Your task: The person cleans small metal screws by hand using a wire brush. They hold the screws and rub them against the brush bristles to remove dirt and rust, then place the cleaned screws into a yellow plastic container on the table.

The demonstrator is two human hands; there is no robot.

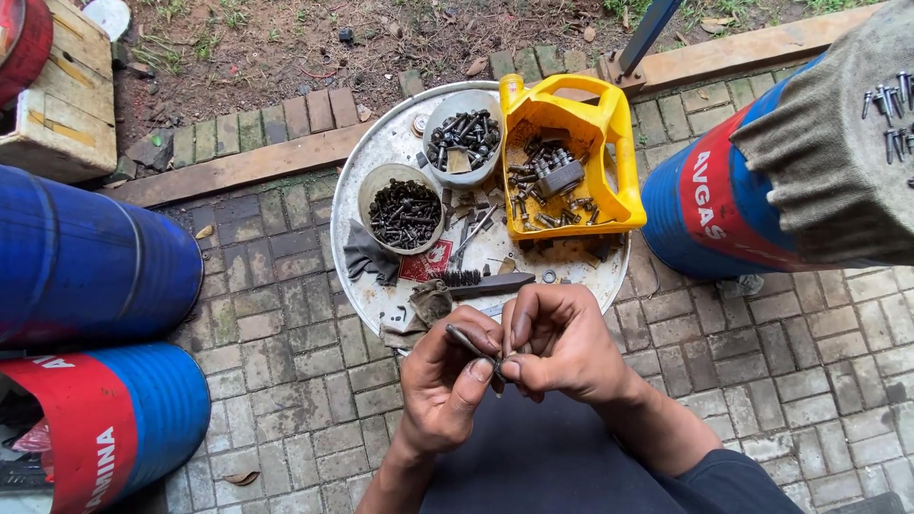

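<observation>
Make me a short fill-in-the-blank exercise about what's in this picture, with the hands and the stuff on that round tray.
1. The left hand and right hand together hold a small dark ____.
2. The cut-open plastic jug holding mixed hardware is coloured ____.
3. The round metal tray carries ____ grey bowls of dark screws.
4. The wire brush lies at the tray's edge ____ to the hands.

Missing words: bolt; yellow; two; nearest
</observation>
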